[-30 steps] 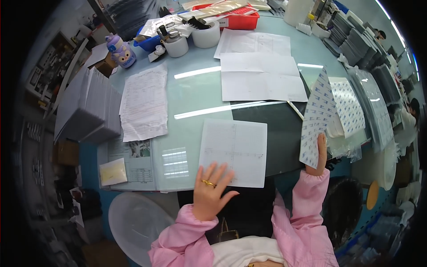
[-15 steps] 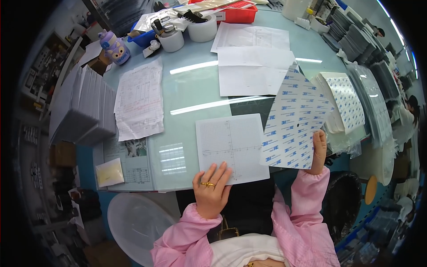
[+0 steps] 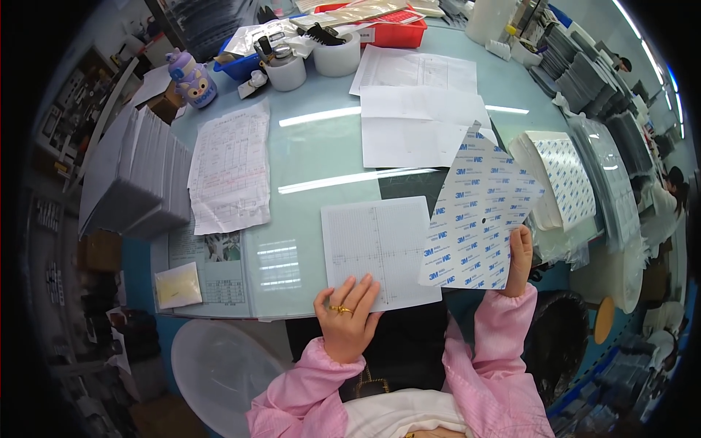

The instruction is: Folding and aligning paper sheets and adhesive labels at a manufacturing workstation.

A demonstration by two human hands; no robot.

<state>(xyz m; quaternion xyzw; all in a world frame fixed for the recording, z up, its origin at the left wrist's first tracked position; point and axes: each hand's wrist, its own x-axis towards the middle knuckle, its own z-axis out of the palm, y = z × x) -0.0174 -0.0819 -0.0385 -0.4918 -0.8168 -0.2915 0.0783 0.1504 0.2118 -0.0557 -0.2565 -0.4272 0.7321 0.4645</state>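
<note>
In the lower centre of the frame, a grid sheet is touched near its bottom edge by the left hand, its fingers outstretched. To the right, a patterned sheet is pinched at its right edge by the right hand. Farther right, a stack is borne by the counter.

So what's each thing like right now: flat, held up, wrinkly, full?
Blue-printed sheet: held up, tilted
Grid sheet: lying on the desk
Left hand: fingers extended, resting on the grid sheet
Right hand: gripping the blue-printed sheet's edge
Long paper at left: lying down, wrinkled
White paper: unfolded, creased
Purple bottle: standing, lid on
Red basket: loaded with things
</note>
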